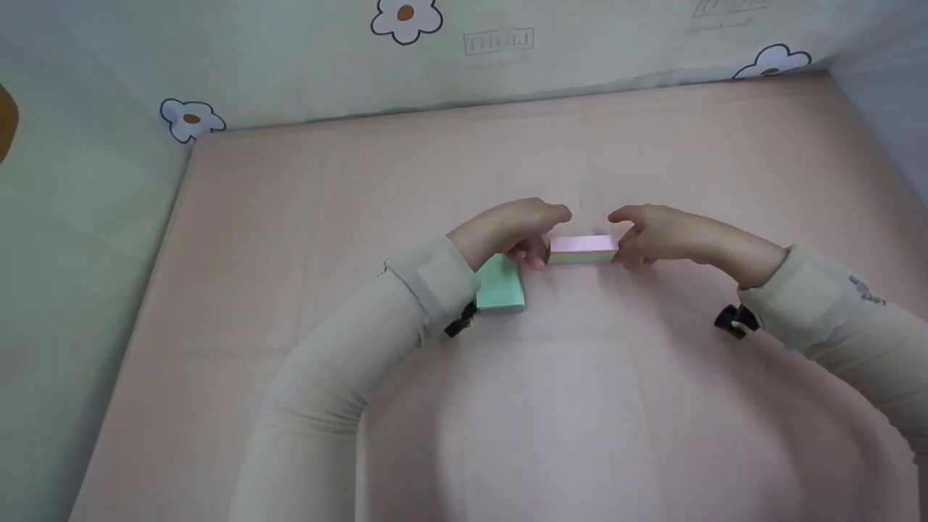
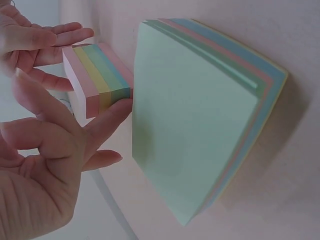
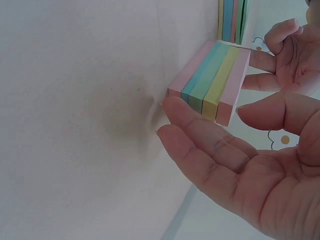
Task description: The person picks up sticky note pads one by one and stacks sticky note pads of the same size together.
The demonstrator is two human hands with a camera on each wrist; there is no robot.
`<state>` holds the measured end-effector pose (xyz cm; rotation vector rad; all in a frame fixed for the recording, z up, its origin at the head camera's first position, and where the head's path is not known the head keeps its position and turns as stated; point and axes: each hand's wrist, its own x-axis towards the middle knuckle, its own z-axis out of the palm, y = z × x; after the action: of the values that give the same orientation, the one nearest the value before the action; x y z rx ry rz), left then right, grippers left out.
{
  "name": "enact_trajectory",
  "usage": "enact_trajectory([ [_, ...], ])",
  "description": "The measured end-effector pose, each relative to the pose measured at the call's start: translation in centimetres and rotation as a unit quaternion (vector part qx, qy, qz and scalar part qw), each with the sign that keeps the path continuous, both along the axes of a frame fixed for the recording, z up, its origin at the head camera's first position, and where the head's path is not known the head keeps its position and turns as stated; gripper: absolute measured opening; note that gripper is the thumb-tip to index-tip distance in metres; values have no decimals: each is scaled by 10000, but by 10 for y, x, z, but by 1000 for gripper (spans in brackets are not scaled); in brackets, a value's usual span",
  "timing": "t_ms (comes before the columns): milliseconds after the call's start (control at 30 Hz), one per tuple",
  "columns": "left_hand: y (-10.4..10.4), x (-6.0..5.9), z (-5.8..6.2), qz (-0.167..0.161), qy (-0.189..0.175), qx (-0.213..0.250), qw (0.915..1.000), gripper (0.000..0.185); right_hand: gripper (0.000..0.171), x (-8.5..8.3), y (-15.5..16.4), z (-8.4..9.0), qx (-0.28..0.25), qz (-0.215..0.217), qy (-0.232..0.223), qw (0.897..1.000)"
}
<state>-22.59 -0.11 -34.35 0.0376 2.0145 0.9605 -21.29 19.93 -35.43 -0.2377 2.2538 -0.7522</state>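
A small block of sticky notes in pink, yellow, green and blue layers (image 1: 583,248) lies on the pink cloth between both hands. Fingers of my left hand (image 1: 516,226) touch its left end, the thumb held apart above. At the opposite end, fingers of my right hand (image 1: 663,233) rest against the block, as the right wrist view shows; that thumb is also off it. Beside my left wrist lies a larger sticky note pad with a green top sheet (image 2: 195,110), partly covered by the hand and sleeve in the head view. Pink, blue and yellow layers show along its edge.
The pink cloth (image 1: 507,406) covers the work surface. Pale green walls with flower prints (image 1: 290,65) rise behind it and on the left. A black wrist camera mount (image 1: 737,320) hangs under the right sleeve.
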Motion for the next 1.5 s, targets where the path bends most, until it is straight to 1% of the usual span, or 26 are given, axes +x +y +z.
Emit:
enact_trajectory([
  [133,-1,-1,-2,86,-59,-48,9999,52,60,0,-1,-2,26,10,0,10000],
  [333,0,0,-4,-23,66,73,9999,49,64,0,-1,-3,-11,40,-16,10000],
  [667,3,-1,-4,16,149,21,9999,49,65,1,-5,0,13,11,-70,10000],
  [1033,3,-1,-5,25,243,11,9997,47,65,0,-7,0,128,92,-71,9999],
  [1200,5,-2,-5,-38,296,18,9996,45,63,0,-8,1,218,105,-46,9997],
  [1367,5,-2,-4,10,229,100,9997,43,64,-1,-9,0,228,113,-16,9997],
  [1500,3,-2,-4,23,169,168,9997,46,65,-2,-8,-1,243,35,-7,9997],
])
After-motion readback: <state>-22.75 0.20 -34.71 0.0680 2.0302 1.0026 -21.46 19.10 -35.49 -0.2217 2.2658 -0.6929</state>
